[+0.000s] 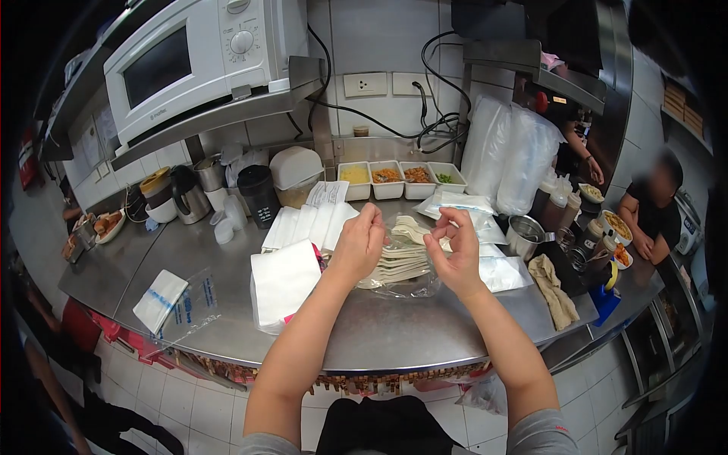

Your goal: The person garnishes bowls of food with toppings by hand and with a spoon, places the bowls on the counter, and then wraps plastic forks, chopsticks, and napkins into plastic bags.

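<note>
My left hand is closed in a pinch above the counter; whatever it pinches, if anything, I cannot make out. To its right my right hand is raised with fingers loosely curled and the thumb apart, nothing visible in it. Between and below both hands lies a stack of pale disposable spoons in a clear plastic bag. A pack of white napkins lies left of my left forearm. More folded white napkins are behind it. Flat white packets lie beside my right hand.
Four-sided white tubs of chopped food line the back wall. A black canister stands left. At right are a metal pitcher, a beige cloth and sauce bottles. Another person leans at the counter's right end.
</note>
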